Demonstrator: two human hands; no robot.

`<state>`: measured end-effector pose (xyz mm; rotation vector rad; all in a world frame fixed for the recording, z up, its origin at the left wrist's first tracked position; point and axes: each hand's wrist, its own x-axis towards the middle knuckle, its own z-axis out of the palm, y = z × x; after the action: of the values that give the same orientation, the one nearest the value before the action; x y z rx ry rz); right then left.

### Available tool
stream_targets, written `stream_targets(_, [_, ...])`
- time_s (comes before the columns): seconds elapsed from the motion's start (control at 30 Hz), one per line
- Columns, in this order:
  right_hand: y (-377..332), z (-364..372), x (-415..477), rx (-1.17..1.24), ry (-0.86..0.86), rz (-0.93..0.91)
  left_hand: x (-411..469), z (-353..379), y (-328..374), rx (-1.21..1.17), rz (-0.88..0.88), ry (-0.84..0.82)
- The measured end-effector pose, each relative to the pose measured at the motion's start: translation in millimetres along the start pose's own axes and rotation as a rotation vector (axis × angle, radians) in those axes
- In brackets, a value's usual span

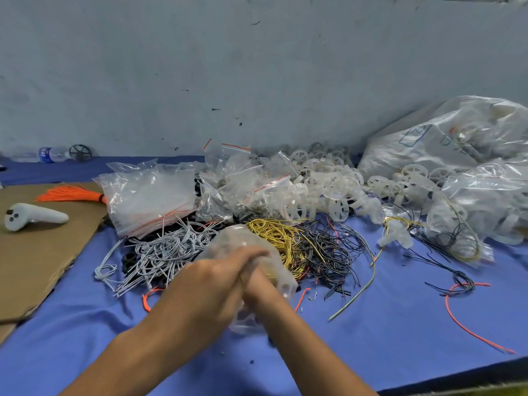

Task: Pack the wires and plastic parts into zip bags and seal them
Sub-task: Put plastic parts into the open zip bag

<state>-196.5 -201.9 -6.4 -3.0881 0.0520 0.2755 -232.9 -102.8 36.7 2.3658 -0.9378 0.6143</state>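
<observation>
Head view: zip bag [243, 241], translucent, crumpled and filled with pale plastic parts, sits between both hands. Left hand [220, 278] fingers curl over its top; right hand [264, 287] fingers are hidden beneath them, so their grip cannot be told. Just beyond the fingertips lie glossy yellow wires [280, 238]; to their left, tangled grey-white wires [160, 250]; to their right, thin black wires [328, 252]. Farther out are flat empty bags [148, 195] and spoked plastic wheels [328, 190] on blue cloth [371, 338].

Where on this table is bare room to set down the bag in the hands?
Bare blue cloth lies near right, between the black wires and the long orange wire. More lies near left, between the cardboard and the left forearm. The cardboard before the white controller is also free. The back, with grey wires, zip bags and plastic wheels, is crowded.
</observation>
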Motion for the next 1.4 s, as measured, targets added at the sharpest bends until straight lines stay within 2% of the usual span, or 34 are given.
stream_targets(0.03, [1.2,-20.7,-8.0,0.289,-0.016,-0.252,2.5,-1.7,-3.7,0.047,-0.046,0.057])
stream_targets(0.07, [11.7,-41.5,-16.3,0.256,-0.021,-0.398,4.7,-4.4,-8.7,0.059,-0.114,0.104])
stream_targets(0.1, [19.1,-53.0,-20.7,0.116,0.015,-0.482,5.9,-8.7,-13.9,0.057,-0.175,0.133])
stream_targets(0.13, [25.0,-59.8,-21.5,0.042,0.083,-0.503,6.4,-13.8,-18.2,0.044,-0.222,0.15])
stream_targets(0.17, [26.1,-61.4,-23.4,0.052,0.151,-0.526,6.8,-19.4,-21.0,0.024,-0.257,0.155])
stream_targets(0.2, [34.6,-63.3,-26.7,0.125,0.256,-0.624,7.4,-23.8,-22.3,0.0,-0.281,0.154])
stream_targets(0.27, [49.0,-76.1,-45.8,0.427,0.366,-0.882,10.6,-28.3,-24.3,-0.025,-0.316,0.164])
stream_targets(0.33, [73.3,-88.7,-55.2,0.872,0.333,-0.944,15.8,-30.2,-28.6,-0.05,-0.348,0.198])
stream_targets(0.4, [99.5,-88.6,-48.9,1.025,0.41,-0.814,21.1,-34.8,-33.4,-0.135,-0.386,0.222])
stream_targets(0.47, [134.0,-75.2,-21.1,0.845,0.513,-0.515,24.8,-41.4,-36.5,-0.203,-0.406,0.259])
stream_targets(0.53, [165.8,-52.7,8.5,0.557,0.479,-0.213,27.4,-46.6,-38.7,-0.254,-0.409,0.293])
stream_targets(0.57, [176.0,-39.6,20.4,0.488,0.451,-0.127,28.4,-48.0,-39.9,-0.271,-0.409,0.309])
stream_targets(0.67, [184.2,-6.1,42.3,0.397,0.346,-0.138,30.0,-48.6,-42.5,-0.288,-0.411,0.325])
stream_targets(0.8, [177.5,14.6,59.4,0.121,0.163,-0.166,28.3,-47.4,-43.3,-0.273,-0.417,0.295])
stream_targets(1.0, [177.1,3.8,64.9,0.037,0.114,-0.189,21.9,-49.5,-46.7,-0.23,-0.394,0.261])
stream_targets(1.07, [180.8,-0.7,63.9,0.171,0.131,-0.205,21.3,-50.2,-47.4,-0.223,-0.398,0.254])
stream_targets(1.17, [187.0,-8.1,60.7,0.493,0.277,-0.178,19.7,-50.5,-46.8,-0.236,-0.404,0.247])
stream_targets(1.27, [193.6,-19.4,59.8,0.927,0.272,-0.062,18.9,-50.2,-47.1,-0.246,-0.415,0.247])
stream_targets(1.33, [198.6,-28.0,60.7,1.128,0.286,0.001,18.8,-49.6,-46.9,-0.243,-0.419,0.247])
stream_targets(1.4, [200.5,-36.8,60.4,1.34,0.316,-0.02,18.6,-48.1,-47.0,-0.238,-0.427,0.247])
